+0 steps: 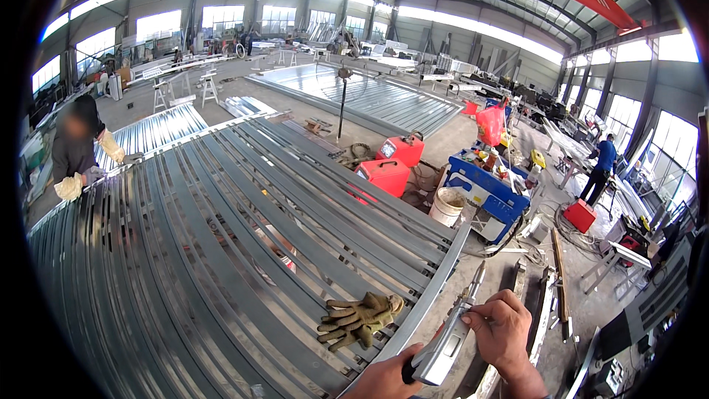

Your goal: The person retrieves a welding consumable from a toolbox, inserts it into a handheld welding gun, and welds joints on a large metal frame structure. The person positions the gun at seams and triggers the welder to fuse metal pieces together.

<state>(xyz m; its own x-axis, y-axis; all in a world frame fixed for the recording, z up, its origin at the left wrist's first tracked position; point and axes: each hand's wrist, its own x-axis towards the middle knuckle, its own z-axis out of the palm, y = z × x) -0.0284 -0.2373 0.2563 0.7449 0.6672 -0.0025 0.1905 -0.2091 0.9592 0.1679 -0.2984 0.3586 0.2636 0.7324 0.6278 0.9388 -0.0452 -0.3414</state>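
Note:
A silver-grey hand tool (444, 353) with a narrow, pointed front end lies between my hands, just beyond the right edge of a large metal slat frame (214, 207); its exact kind I cannot make out. My left hand (391, 375) is closed around the tool's dark rear end, partly cut off by the lower edge. Pinched at the narrow front part are the thumb and fingers of my right hand (504, 327). A pair of worn, olive-brown work gloves (360, 319) rests on the slats left of the tool.
Red machine cases (384, 176), a white bucket (447, 207) and a blue machine (484, 192) stand beyond the frame. Long metal bars (543, 303) and cables lie on the floor at right. Across the frame, at far left, a gloved co-worker (77, 140) leans over its edge.

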